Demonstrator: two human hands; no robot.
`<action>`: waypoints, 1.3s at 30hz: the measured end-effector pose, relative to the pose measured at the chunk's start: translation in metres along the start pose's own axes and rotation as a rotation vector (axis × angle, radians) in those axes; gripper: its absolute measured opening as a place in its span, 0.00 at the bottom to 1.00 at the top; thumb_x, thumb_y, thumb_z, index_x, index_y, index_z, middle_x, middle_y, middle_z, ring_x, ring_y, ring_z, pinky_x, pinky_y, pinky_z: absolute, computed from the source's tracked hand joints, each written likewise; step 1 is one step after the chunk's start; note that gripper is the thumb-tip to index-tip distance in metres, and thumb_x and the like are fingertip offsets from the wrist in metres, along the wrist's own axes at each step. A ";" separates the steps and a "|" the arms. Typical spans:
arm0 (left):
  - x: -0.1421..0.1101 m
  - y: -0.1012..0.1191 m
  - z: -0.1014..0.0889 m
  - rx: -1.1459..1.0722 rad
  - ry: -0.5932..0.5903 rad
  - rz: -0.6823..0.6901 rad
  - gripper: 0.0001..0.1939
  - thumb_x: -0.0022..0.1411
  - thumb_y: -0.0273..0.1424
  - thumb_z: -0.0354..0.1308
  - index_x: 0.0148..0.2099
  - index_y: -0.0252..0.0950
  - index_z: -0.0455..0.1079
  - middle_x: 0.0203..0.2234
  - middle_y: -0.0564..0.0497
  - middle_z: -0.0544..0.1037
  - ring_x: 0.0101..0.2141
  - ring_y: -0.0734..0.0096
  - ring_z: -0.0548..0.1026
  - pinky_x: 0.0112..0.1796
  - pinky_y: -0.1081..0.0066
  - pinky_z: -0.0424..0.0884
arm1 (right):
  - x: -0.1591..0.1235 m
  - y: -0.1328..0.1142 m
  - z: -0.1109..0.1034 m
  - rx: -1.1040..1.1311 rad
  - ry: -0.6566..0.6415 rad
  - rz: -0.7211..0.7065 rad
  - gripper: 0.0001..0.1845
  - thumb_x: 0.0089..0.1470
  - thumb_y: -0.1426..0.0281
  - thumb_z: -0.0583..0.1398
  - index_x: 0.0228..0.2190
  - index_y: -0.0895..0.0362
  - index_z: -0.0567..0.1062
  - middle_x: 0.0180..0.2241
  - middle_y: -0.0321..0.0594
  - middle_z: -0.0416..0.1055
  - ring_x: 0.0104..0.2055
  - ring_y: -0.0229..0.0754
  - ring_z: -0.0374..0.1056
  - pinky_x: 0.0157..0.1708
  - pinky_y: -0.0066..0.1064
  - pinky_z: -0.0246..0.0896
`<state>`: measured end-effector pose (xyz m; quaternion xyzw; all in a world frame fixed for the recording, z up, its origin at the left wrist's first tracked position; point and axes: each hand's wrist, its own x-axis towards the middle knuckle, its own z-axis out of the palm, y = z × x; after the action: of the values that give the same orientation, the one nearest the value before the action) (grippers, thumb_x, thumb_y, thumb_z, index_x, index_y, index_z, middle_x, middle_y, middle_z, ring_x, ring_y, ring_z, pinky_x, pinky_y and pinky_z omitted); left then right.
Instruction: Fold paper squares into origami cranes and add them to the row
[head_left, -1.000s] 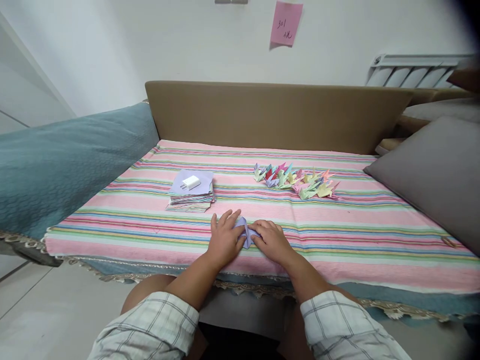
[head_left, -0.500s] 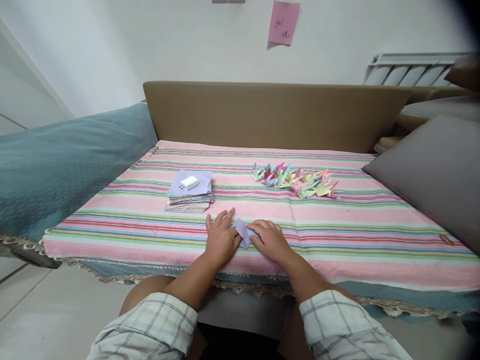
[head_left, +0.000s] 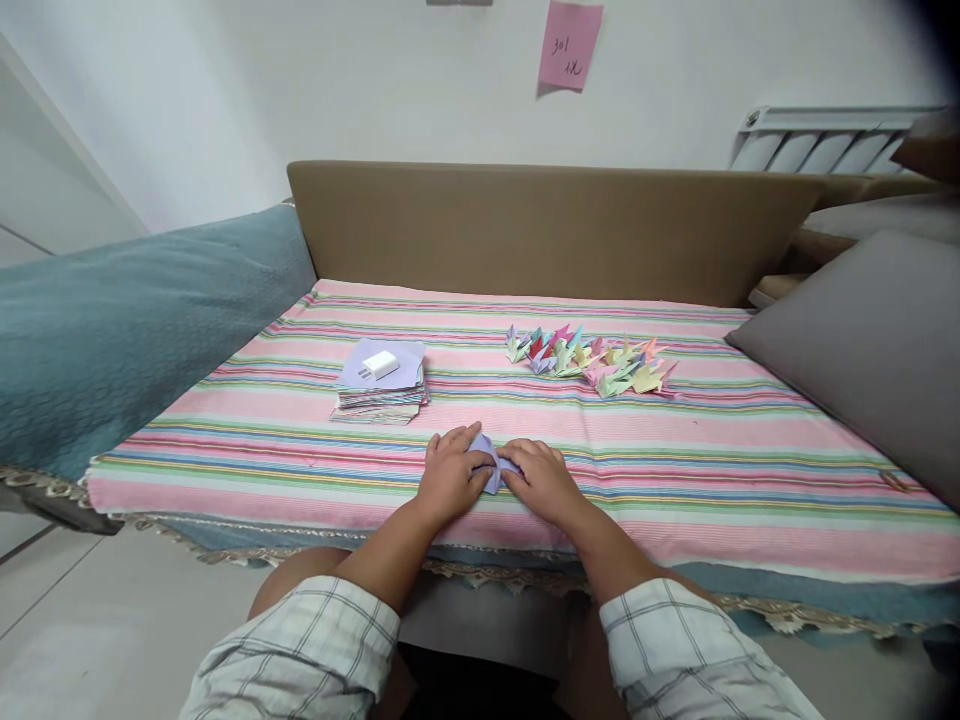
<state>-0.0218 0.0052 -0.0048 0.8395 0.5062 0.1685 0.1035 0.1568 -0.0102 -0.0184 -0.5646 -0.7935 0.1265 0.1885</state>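
A small folded sheet of purple origami paper [head_left: 492, 480] lies on the striped cloth [head_left: 285, 480] near the front edge of the seat. My left hand [head_left: 451, 472] grips its left side, thumb and forefinger on the paper. On the right side, my right hand [head_left: 541, 480] pinches it between thumb and fingers. Both hands partly cover the paper, so its exact fold is hard to make out.
A stack of square paper [head_left: 380, 398] with a white charger plug [head_left: 379, 365] on top sits to the left. Several colourful folded paper cranes [head_left: 589, 360] cluster behind my right hand. A grey cushion [head_left: 870, 350] leans at the right, a blue-covered armrest [head_left: 150, 310] at the left.
My left hand has shifted slightly right, its thumb and forefinger now over the purple paper, and its fingers have drawn closer together. My right hand stays nearly in place.
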 end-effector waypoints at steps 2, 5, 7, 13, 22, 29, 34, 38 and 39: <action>0.000 -0.001 -0.004 -0.035 -0.046 0.014 0.11 0.59 0.37 0.54 0.43 0.50 0.75 0.61 0.53 0.60 0.59 0.56 0.57 0.57 0.45 0.46 | 0.000 0.000 0.000 -0.005 -0.001 0.001 0.18 0.57 0.66 0.53 0.49 0.50 0.69 0.50 0.40 0.67 0.50 0.45 0.60 0.48 0.39 0.51; 0.001 -0.004 -0.009 -0.099 -0.101 0.046 0.18 0.53 0.47 0.59 0.46 0.50 0.73 0.62 0.52 0.58 0.60 0.52 0.54 0.57 0.45 0.45 | 0.001 0.000 -0.001 -0.011 -0.017 0.001 0.18 0.58 0.66 0.52 0.49 0.49 0.69 0.50 0.40 0.67 0.50 0.45 0.60 0.48 0.39 0.52; 0.001 -0.006 -0.010 -0.120 -0.101 0.061 0.27 0.42 0.50 0.65 0.47 0.49 0.73 0.62 0.50 0.56 0.60 0.49 0.53 0.58 0.46 0.44 | 0.002 0.000 -0.001 -0.012 -0.024 0.004 0.18 0.58 0.66 0.52 0.49 0.49 0.69 0.50 0.40 0.67 0.49 0.45 0.60 0.48 0.39 0.51; 0.000 -0.007 -0.008 -0.098 -0.088 0.065 0.17 0.45 0.45 0.66 0.40 0.49 0.76 0.62 0.52 0.56 0.60 0.49 0.53 0.57 0.46 0.45 | 0.002 -0.001 -0.002 0.003 -0.031 0.014 0.18 0.57 0.66 0.53 0.49 0.49 0.69 0.49 0.39 0.67 0.49 0.45 0.60 0.48 0.39 0.51; -0.001 -0.009 -0.010 -0.108 -0.144 0.081 0.10 0.50 0.42 0.63 0.38 0.50 0.77 0.63 0.55 0.54 0.61 0.51 0.51 0.58 0.45 0.42 | 0.001 0.000 -0.003 0.003 -0.028 -0.001 0.19 0.54 0.67 0.55 0.48 0.50 0.69 0.49 0.40 0.67 0.49 0.45 0.60 0.47 0.39 0.52; -0.001 -0.009 -0.011 -0.108 -0.131 0.090 0.13 0.50 0.43 0.64 0.40 0.51 0.77 0.63 0.54 0.53 0.61 0.50 0.51 0.58 0.46 0.43 | 0.001 0.002 -0.004 0.029 -0.056 0.000 0.19 0.55 0.66 0.54 0.50 0.50 0.68 0.51 0.40 0.66 0.51 0.46 0.59 0.49 0.40 0.51; -0.003 -0.009 -0.011 -0.090 -0.084 0.121 0.13 0.52 0.42 0.62 0.41 0.50 0.77 0.63 0.53 0.53 0.61 0.50 0.50 0.58 0.48 0.46 | 0.002 0.001 -0.005 0.025 -0.076 0.003 0.19 0.57 0.65 0.52 0.50 0.50 0.68 0.51 0.41 0.66 0.51 0.46 0.59 0.49 0.40 0.51; -0.008 -0.005 -0.010 -0.021 0.001 0.153 0.13 0.53 0.43 0.60 0.41 0.49 0.77 0.64 0.52 0.52 0.61 0.48 0.49 0.57 0.45 0.44 | 0.001 0.001 -0.005 0.036 -0.068 -0.004 0.19 0.58 0.64 0.51 0.50 0.49 0.69 0.50 0.40 0.66 0.51 0.46 0.59 0.49 0.41 0.51; -0.009 -0.003 -0.010 -0.005 0.021 0.145 0.13 0.52 0.44 0.61 0.40 0.49 0.77 0.64 0.52 0.53 0.61 0.47 0.50 0.57 0.43 0.42 | 0.001 0.001 -0.004 0.037 -0.065 -0.006 0.19 0.58 0.64 0.51 0.51 0.49 0.68 0.50 0.40 0.66 0.51 0.45 0.59 0.49 0.41 0.51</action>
<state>-0.0321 -0.0013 0.0013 0.8719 0.4446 0.1858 0.0876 0.1594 -0.0089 -0.0148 -0.5543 -0.7984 0.1587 0.1735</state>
